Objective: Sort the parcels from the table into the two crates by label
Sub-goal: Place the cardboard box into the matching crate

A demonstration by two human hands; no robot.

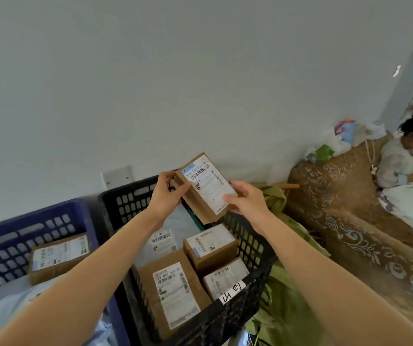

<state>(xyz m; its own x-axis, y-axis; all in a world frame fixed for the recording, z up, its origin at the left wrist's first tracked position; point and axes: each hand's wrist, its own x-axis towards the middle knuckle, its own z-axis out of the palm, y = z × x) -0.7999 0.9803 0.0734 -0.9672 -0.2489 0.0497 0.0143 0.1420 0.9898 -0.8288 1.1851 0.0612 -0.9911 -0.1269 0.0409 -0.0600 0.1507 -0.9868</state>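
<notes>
Holding parcel (pixel 208 191) over black crate (pixel 250 245), boxes (pixel 210 245) inside; blue crate (pixel 25 236) beside.

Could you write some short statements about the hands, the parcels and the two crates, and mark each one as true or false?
1. The left hand and the right hand both hold one cardboard parcel. True.
2. The blue crate contains a labelled box. True.
3. The cardboard parcel is above the blue crate. False: it is above the black crate.
4. The black crate is empty. False: several labelled parcels lie in it.
</notes>
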